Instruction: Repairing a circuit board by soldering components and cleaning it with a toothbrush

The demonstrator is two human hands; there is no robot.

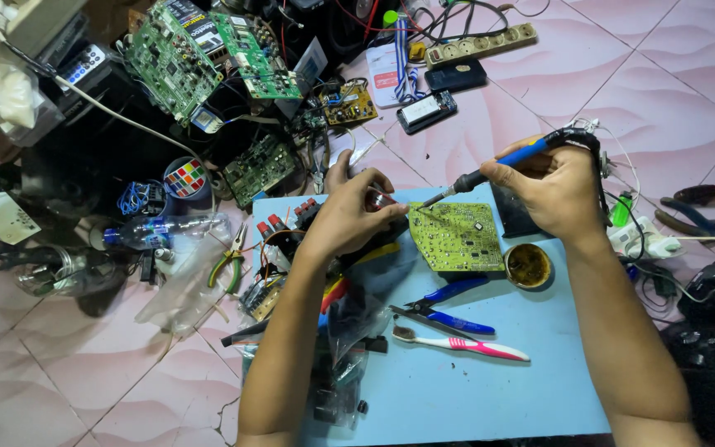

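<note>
Holding a soldering iron with a blue handle and a black grip (490, 170), the right hand (552, 186) was closed tight around it. The thin metal tip pointed down and left, and it met the top left corner of a flat yellow-green circuit board (457, 236). That board lay on a light blue mat (490, 389) spread on the pink tiled floor (664, 91).

The left hand (349, 215) was curled shut around a small round shiny thing (381, 199), just beside the board's left edge. What it was could not be told.

A small round tin of brown paste (528, 266) sat touching the board's right corner. Below the board lay 1 pair of blue-handled pliers (444, 308), and near them a pink and white toothbrush (461, 343).

Off the mat on the left lay green-handled pliers (227, 263) and a clear plastic bottle with a blue cap (163, 229). Well apart, at the top, stood 2 big green circuit boards (208, 54), a white power strip (480, 44) and a black phone (454, 75).
</note>
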